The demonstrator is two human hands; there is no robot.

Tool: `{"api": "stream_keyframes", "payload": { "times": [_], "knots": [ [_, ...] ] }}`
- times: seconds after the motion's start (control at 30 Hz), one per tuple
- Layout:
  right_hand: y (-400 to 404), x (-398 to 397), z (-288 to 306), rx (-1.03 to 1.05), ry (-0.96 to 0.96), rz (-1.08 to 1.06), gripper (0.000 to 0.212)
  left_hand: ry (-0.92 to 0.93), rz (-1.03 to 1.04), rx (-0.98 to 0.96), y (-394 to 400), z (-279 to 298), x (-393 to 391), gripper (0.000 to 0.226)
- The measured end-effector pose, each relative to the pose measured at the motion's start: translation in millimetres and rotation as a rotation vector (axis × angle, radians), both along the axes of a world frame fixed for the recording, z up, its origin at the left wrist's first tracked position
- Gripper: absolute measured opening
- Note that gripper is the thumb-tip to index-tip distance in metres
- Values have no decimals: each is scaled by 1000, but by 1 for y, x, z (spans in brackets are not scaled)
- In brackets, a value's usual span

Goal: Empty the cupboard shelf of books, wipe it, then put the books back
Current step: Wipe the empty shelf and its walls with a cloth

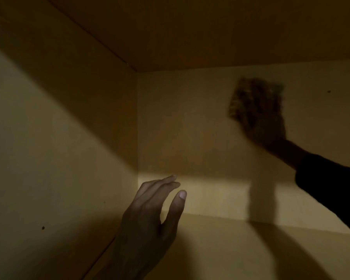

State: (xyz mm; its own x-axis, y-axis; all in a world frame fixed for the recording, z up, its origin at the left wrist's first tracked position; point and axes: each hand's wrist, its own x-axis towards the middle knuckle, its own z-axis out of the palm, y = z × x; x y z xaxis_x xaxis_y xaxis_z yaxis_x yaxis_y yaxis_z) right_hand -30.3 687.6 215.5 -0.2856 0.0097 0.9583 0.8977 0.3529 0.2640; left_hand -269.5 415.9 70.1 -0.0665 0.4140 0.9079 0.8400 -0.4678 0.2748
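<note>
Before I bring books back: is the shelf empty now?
Empty in view: the shelf holds no books; the right hand presses a cloth on the back wall.

Bare yellow cupboard shelf [220, 249]

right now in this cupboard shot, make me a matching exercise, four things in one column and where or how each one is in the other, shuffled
Things:
1. left hand
2. right hand
3. cloth
4. sleeve

Places or states:
a. dark, covers the right forearm at the frame's right edge
b. open, fingers straight, low near the shelf's back left corner
c. blurred, high against the back wall, under a hand
d. raised to the back wall, pressing something on it

Pairs: 1-b, 2-d, 3-c, 4-a
</note>
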Motion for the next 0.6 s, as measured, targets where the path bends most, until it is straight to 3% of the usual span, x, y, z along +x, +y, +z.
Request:
{"api": "stream_keyframes", "payload": {
  "times": [0.07, 0.13, 0.17, 0.27, 0.33, 0.4, 0.47, 0.6],
  "knots": [
    [-3, 22, -12, -42, 131, -27, 57, -12, 1, -6, 1, 0, -1, 38],
    [-7, 15, -49, -65, 97, -19, 56, -8, 8, -9, 2, 0, 0, 37],
    [-9, 5, -77, -68, -43, 17, 56, 4, 11, -17, 2, -1, 2, 37],
    [-15, -22, -159, -124, -772, 137, 50, 34, -4, -58, 2, -5, 6, 40],
    [-14, -28, -181, -114, -1007, 97, 48, 47, -14, -80, 2, -6, 8, 40],
    [-13, -26, -166, -143, -962, 105, 49, 53, -14, -102, 1, -8, 8, 41],
    [-13, -16, -137, -156, -769, 131, 50, 50, -16, -111, 1, -8, 7, 43],
    [-10, 23, -70, -140, -47, -13, 55, 38, -27, -89, 2, -8, 9, 41]
  ]
}}
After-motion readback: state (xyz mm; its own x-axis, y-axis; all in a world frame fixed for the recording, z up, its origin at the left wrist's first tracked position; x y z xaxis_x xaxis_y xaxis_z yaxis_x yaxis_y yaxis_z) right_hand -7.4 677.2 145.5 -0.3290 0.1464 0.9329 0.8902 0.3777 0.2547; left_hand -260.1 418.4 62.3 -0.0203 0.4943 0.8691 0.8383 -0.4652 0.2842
